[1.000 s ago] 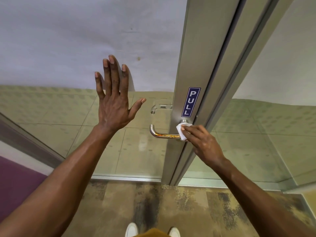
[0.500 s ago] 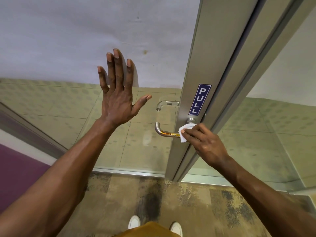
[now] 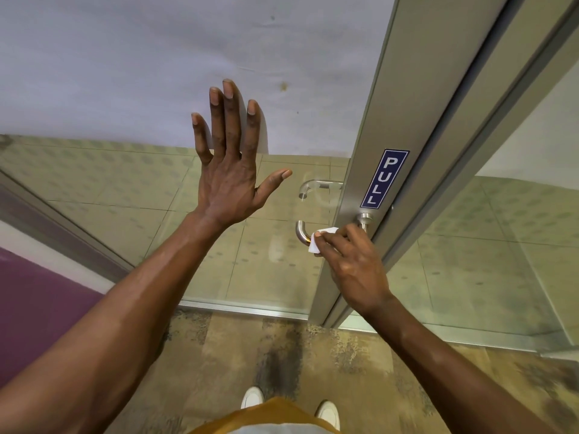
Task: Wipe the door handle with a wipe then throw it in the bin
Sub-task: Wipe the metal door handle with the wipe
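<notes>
A steel lever door handle [image 3: 301, 232] sticks out to the left from the metal door stile [image 3: 372, 126], just below a blue PULL sign [image 3: 384, 178]. My right hand [image 3: 352, 264] presses a small white wipe [image 3: 316, 244] around the handle's bar, near its curved free end. Most of the bar is hidden under the wipe and fingers. My left hand [image 3: 230, 170] lies flat on the glass door pane [image 3: 125, 189], fingers spread, left of the handle. No bin is in view.
A second handle [image 3: 308, 187] shows through the glass on the far side. Patterned brown carpet [image 3: 282, 355] lies under my white shoes [image 3: 252, 397]. A purple panel [image 3: 37, 296] stands at the left. Another glass pane [image 3: 501, 261] is right of the stile.
My right hand has slid the wipe leftward along the handle, from its base at the stile to near the curved end. My left hand stays flat on the glass.
</notes>
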`<state>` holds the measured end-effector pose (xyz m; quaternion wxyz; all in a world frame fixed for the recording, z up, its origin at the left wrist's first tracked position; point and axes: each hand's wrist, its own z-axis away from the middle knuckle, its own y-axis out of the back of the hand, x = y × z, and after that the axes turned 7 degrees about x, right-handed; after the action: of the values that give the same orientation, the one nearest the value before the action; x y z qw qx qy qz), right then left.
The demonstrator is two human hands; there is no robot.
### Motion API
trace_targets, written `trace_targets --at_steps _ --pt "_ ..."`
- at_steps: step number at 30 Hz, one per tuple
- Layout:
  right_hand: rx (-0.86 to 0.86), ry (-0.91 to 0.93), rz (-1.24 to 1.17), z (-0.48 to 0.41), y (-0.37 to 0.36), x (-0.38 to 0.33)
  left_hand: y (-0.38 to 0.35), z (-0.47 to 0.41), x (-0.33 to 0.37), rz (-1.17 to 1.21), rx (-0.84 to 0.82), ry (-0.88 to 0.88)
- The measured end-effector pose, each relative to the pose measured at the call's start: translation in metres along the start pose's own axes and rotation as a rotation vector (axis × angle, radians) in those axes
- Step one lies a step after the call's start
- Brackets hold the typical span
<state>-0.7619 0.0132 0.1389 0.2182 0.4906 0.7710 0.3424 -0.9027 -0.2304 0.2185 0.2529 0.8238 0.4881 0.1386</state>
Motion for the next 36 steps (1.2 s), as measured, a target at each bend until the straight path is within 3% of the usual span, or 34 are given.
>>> trace_targets --at_steps 16,22,26,29,32,36 --pt "-0.188 -0.408 0.146 -0.06 0.0 -0.078 0.002 -0.002 0.003 0.0 0.004 -0.003" --pt "-0.206 -0.654 0.025 -0.09 -0.006 -0.078 0.007 -0.003 0.006 -0.017 -0.007 0.003" --pt "-0.174 -0.644 -0.011 -0.095 -0.011 -0.073 0.017 -0.003 0.007 -0.031 -0.025 0.006" --pt "-0.037 -0.72 -0.331 -0.087 -0.004 -0.07 0.029 0.003 0.002 -0.034 -0.068 -0.026" --pt "0.133 -1.078 -0.949 -0.08 0.013 -0.065 0.042 0.011 0.001 0.013 -0.112 -0.041" --pt "0.057 -1.331 -1.5 -0.067 0.037 -0.057 0.064 0.021 0.018 0.203 -0.129 0.081"
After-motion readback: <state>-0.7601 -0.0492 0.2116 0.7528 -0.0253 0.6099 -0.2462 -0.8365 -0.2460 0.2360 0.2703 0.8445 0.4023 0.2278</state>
